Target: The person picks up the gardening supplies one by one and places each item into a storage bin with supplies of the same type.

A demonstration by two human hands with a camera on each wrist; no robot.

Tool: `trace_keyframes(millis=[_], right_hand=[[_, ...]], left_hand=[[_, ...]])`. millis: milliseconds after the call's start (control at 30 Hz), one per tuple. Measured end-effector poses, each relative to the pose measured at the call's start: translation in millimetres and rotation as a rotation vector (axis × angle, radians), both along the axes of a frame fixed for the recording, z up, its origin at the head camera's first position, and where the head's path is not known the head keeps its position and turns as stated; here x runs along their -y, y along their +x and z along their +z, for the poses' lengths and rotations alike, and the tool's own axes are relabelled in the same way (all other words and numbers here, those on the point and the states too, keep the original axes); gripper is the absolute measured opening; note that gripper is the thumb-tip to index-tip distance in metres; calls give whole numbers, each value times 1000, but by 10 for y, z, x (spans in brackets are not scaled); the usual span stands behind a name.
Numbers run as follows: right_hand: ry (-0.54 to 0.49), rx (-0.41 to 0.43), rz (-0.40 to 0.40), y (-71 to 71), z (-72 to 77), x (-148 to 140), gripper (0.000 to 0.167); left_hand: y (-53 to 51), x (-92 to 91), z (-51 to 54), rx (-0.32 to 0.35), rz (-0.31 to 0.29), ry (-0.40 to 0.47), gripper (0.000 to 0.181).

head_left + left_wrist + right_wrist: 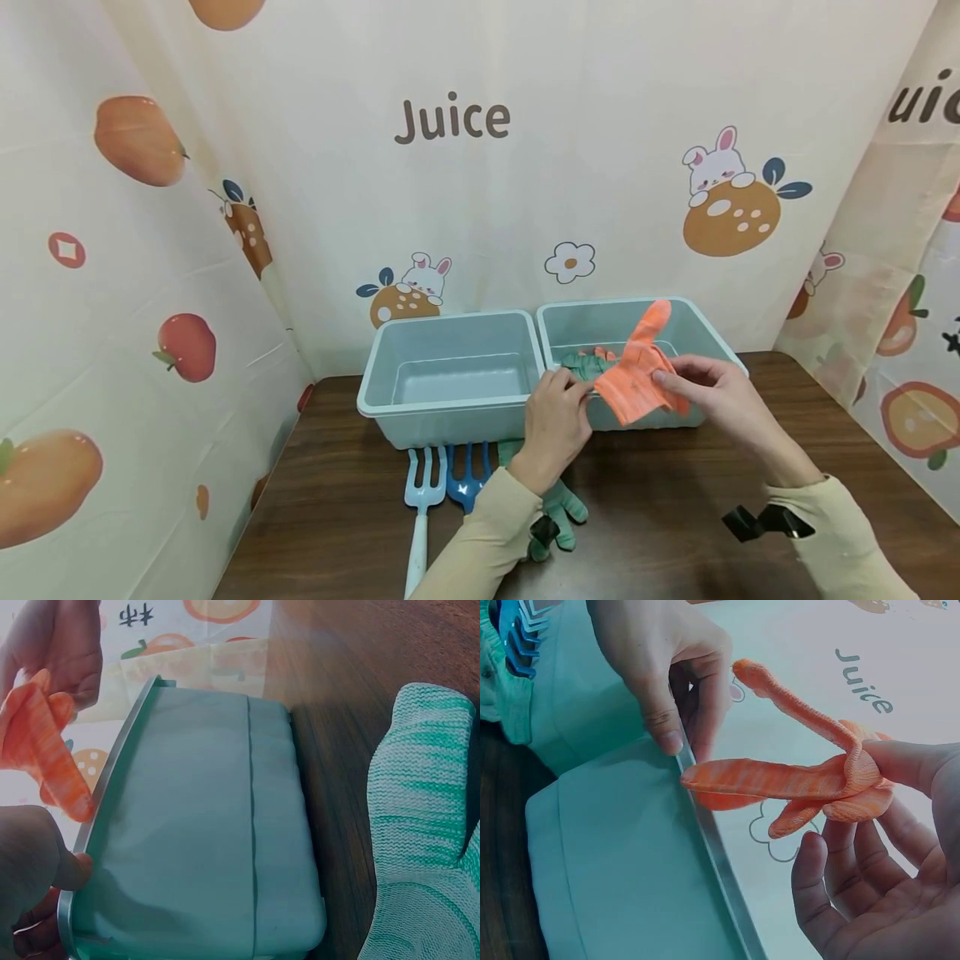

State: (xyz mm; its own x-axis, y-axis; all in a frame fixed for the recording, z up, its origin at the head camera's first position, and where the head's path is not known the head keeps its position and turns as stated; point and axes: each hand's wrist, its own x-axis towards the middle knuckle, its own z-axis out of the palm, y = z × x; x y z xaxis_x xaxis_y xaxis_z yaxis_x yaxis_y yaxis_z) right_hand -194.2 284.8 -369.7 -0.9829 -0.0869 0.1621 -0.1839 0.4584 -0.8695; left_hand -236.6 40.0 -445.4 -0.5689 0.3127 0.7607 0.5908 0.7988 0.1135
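My right hand (pixel 716 396) pinches an orange knitted glove (pixel 637 375) between thumb and fingers, above the front of the right-hand plastic bin (pixel 697 329). The glove hangs with its cuff toward the left hand; one finger points up. At the near left corner of that bin, my left hand (pixel 557 425) grips the rim, thumb outside, as the left wrist view shows with the bin wall (pixel 180 825). Inside the bin lie green and orange gloves (pixel 588 364), partly hidden. A green glove (pixel 562 504) lies on the table, partly covered by the left forearm.
A second bin (pixel 450 408) of the same pale blue-green stands directly left. In front of it lie a light blue toy-like fork (pixel 424 492) and a dark blue fork (pixel 467 483), the latter partly under the left sleeve. A printed curtain (pixel 480 208) hangs behind the wooden table (pixel 330 500).
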Motion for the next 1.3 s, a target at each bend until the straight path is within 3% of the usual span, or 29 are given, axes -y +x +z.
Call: trace_keyframes(millis=[367, 800, 1033, 1300], right_hand=[[-28, -39, -20, -72, 106, 13, 23], [13, -22, -38, -273, 331, 134, 44], [4, 5, -39, -366, 355, 204, 49], [48, 21, -63, -567, 309, 160, 55]], left_hand=[[19, -21, 8, -1, -17, 11, 9], [6, -15, 1, -2, -10, 7, 12], [8, -14, 7, -12, -12, 11, 10], [-3, 0, 3, -7, -7, 17, 12]])
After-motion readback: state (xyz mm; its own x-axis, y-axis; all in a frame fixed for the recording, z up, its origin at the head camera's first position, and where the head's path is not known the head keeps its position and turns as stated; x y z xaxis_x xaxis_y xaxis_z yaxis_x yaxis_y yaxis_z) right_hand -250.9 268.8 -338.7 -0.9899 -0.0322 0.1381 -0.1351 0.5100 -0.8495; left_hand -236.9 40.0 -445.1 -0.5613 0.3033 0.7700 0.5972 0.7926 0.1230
